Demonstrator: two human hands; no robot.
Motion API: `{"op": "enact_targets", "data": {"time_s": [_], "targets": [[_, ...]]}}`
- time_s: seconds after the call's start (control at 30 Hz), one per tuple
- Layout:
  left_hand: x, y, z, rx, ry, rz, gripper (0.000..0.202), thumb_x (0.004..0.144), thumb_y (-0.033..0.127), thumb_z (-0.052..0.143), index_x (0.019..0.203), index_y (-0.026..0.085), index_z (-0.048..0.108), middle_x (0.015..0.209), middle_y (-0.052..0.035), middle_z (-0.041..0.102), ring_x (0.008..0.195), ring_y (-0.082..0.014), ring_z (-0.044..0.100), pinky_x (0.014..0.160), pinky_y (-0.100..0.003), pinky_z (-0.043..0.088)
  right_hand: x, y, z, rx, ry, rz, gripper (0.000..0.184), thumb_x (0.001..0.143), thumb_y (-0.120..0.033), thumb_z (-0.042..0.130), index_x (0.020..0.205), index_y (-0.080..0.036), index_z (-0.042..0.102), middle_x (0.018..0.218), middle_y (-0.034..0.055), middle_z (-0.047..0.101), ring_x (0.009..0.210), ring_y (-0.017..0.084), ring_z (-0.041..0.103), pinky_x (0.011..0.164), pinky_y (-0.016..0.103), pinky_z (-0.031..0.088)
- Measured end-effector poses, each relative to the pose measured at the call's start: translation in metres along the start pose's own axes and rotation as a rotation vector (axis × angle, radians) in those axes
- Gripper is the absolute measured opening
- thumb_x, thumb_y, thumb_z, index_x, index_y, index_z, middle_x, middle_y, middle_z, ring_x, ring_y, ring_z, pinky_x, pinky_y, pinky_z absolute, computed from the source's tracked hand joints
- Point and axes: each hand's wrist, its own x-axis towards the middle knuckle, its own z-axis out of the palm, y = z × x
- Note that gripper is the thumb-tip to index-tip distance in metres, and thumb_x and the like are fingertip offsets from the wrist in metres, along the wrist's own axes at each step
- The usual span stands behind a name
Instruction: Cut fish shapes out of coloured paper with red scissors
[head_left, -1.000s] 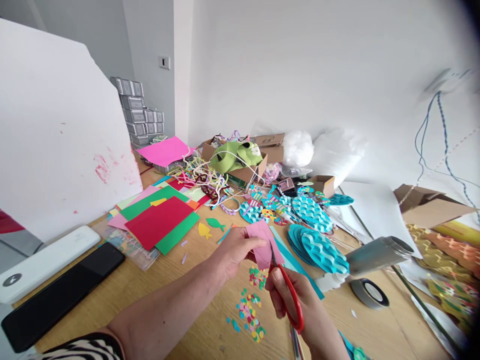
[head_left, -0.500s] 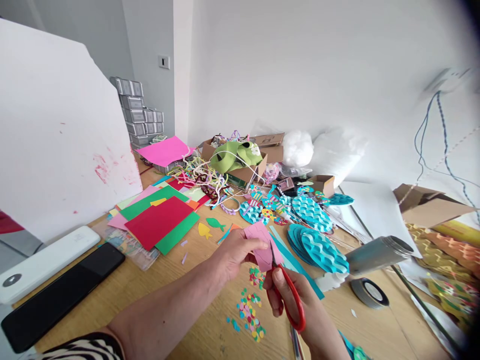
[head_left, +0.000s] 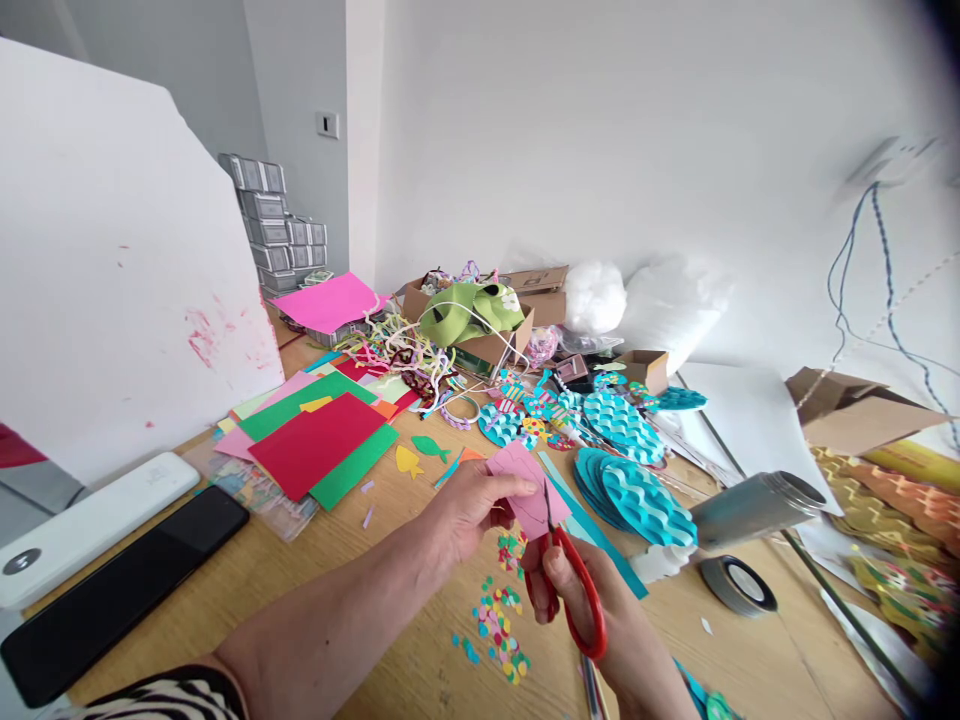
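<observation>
A piece of pink paper with a drawn outline is pinched between the thumb and fingers of my left hand. My right hand grips red-handled scissors, their blades lying across the pink paper just right of my left thumb. Beneath the two hands, small coloured paper dots lie scattered on the wooden table. A green paper fish and a yellow paper fish rest beyond my left hand.
Red and green paper sheets are stacked at the left, near a black phone. Blue wavy discs, a metal bottle and a tape roll stand or lie to the right. Craft materials crowd the back.
The scissors and my right hand have shifted slightly, with the handles spread a little wider. The pink paper has tilted a little in my left hand.
</observation>
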Motion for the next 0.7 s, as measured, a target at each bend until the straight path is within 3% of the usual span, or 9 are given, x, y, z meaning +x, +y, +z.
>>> {"op": "enact_targets", "data": {"time_s": [0.23, 0.4, 0.7], "targets": [[0.0012, -0.002, 0.0008, -0.074, 0.053, -0.031, 0.02, 0.057, 0.028, 0.078, 0.07, 0.018, 0.067, 0.073, -0.0027, 0.062, 0.063, -0.0118, 0.052, 0.061, -0.026, 0.036, 0.0003, -0.0013, 0.0014, 0.03, -0.014, -0.021, 0.051, 0.085, -0.067, 0.049, 0.079, -0.018, 0.058, 0.053, -0.0017, 0.054, 0.05, 0.014, 0.05, 0.051, 0.026, 0.039], [0.0007, -0.0031, 0.0023, -0.123, 0.053, -0.043, 0.021, 0.056, 0.028, 0.079, 0.065, 0.017, 0.064, 0.068, -0.0026, 0.061, 0.06, -0.011, 0.049, 0.057, -0.025, 0.033, 0.0014, -0.0027, 0.0008, 0.019, -0.021, 0.0, 0.048, 0.08, -0.067, 0.057, 0.072, -0.019, 0.055, 0.055, -0.0014, 0.054, 0.052, 0.014, 0.052, 0.05, 0.025, 0.037], [-0.0048, -0.0011, 0.0062, -0.038, 0.076, -0.064, 0.017, 0.056, 0.023, 0.075, 0.069, 0.017, 0.067, 0.067, -0.0024, 0.06, 0.061, -0.0121, 0.049, 0.058, -0.026, 0.031, 0.0007, -0.0029, 0.0002, -0.038, 0.01, 0.044, 0.049, 0.079, -0.066, 0.059, 0.063, -0.021, 0.051, 0.05, -0.0018, 0.053, 0.047, 0.013, 0.046, 0.049, 0.025, 0.033]]}}
